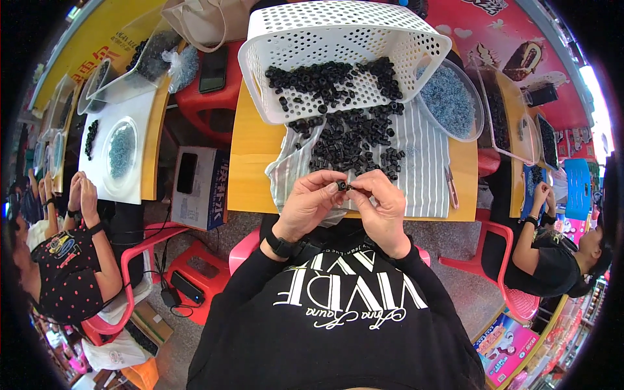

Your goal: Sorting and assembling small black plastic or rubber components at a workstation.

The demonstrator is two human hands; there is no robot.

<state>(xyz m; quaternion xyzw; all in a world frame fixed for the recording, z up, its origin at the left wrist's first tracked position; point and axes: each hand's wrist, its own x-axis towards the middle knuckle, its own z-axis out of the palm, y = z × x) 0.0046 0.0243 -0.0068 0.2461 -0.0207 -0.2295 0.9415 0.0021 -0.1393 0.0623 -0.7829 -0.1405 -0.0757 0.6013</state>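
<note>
My left hand (304, 203) pinches a small black ring-like part (342, 186) between thumb and forefinger. My right hand (382, 207) meets it from the other side, its thumb and forefinger pressed together; what sits in that pinch is too small to make out. Just beyond my fingertips, a pile of small black parts (351, 140) covers a grey-and-white striped cloth (426, 169). More of these parts lie inside a white perforated basket (341, 26), which is tilted toward me behind the pile.
At the basket's right stands a round clear tub of bluish translucent pieces (448, 101). A slim pinkish tool (451, 187) lies at the cloth's right edge. People work at tables on the left (84, 266) and right (552, 250). A red stool (195, 276) holds a black device.
</note>
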